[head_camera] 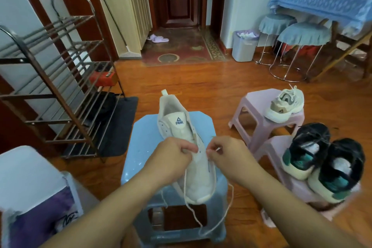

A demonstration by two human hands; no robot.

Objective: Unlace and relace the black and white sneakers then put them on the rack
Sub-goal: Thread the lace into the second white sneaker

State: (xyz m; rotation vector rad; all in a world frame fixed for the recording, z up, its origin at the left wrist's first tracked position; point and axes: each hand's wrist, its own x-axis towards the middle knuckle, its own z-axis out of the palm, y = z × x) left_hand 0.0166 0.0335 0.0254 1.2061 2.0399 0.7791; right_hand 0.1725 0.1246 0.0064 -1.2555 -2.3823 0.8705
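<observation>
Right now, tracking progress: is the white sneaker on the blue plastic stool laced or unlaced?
Mostly unlaced: the white sneaker shows bare upper eyelets, and its white lace trails loose off the blue plastic stool.

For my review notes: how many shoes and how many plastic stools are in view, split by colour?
White/cream sneakers: 2, one on the blue stool, one on the far purple stool
Black and teal sneakers: 2
Blue stools: 1
Purple stools: 2
Total: 4 sneakers, 3 stools, 7 things.
</observation>
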